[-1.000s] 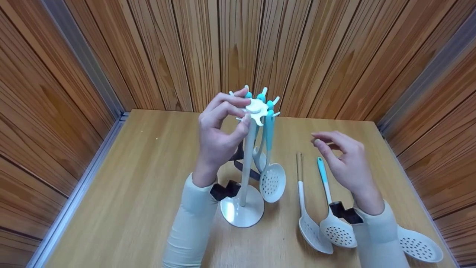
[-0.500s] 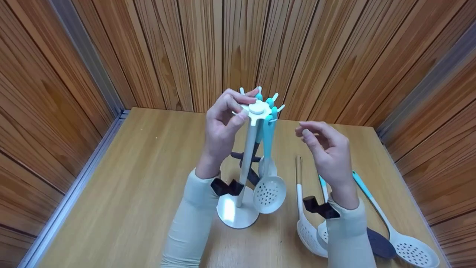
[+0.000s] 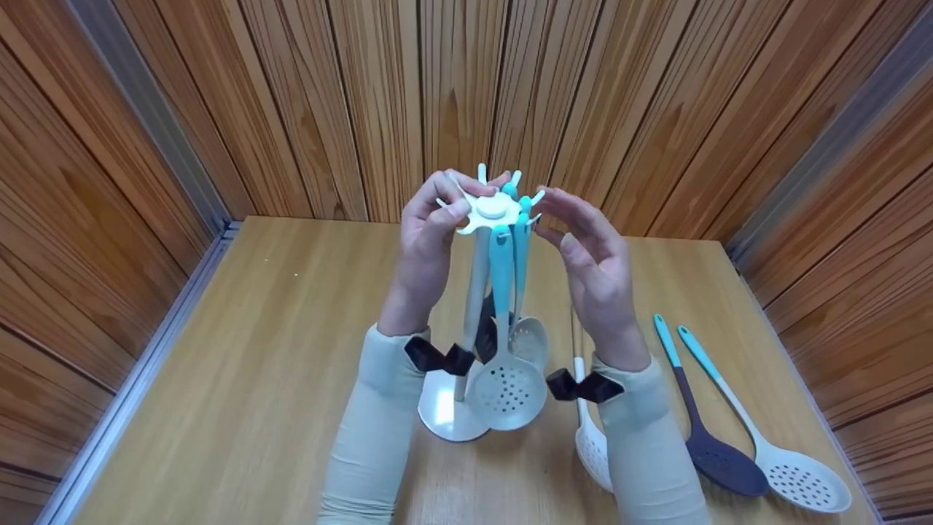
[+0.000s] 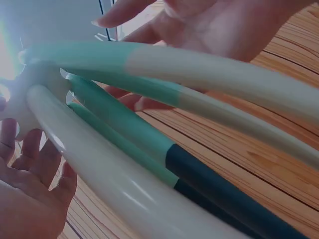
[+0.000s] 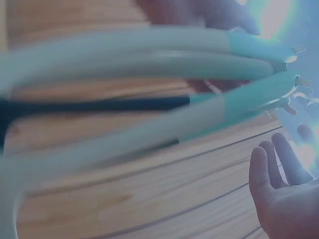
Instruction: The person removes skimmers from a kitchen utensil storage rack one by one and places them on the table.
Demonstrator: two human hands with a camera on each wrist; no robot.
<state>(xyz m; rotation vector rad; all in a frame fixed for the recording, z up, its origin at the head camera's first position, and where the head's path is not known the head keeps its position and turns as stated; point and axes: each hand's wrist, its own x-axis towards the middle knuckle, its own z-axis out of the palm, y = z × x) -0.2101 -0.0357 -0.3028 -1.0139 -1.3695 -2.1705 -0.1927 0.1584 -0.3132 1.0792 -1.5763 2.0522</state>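
A white utensil rack [image 3: 492, 208] stands upright on a round base, with hooks round its top. My left hand [image 3: 428, 237] pinches the left side of this top between thumb and fingers. From the front hook hangs a pale skimmer [image 3: 508, 397] with a turquoise handle, partly covering the pole. Behind it hang a pale spoon [image 3: 530, 341] and dark-headed utensils [image 4: 199, 169], their heads mostly hidden. Raised at the right side of the hooks is my right hand [image 3: 599, 273], fingers loosely bent and holding nothing, fingertips right at a hook. The right wrist view is blurred.
On the wooden table [image 3: 291, 379], to the right, lie a dark turner [image 3: 721, 463] and a pale slotted spoon [image 3: 805, 477], both turquoise-handled. A white perforated ladle [image 3: 594, 452] lies partly under my right forearm. Wood-panelled walls [image 3: 379, 109] enclose the table's back and sides.
The rack's top has turned, bringing the hanging skimmer from the right round to the front. My right hand has moved left and up to the hooks. My left hand keeps its grip on the top.
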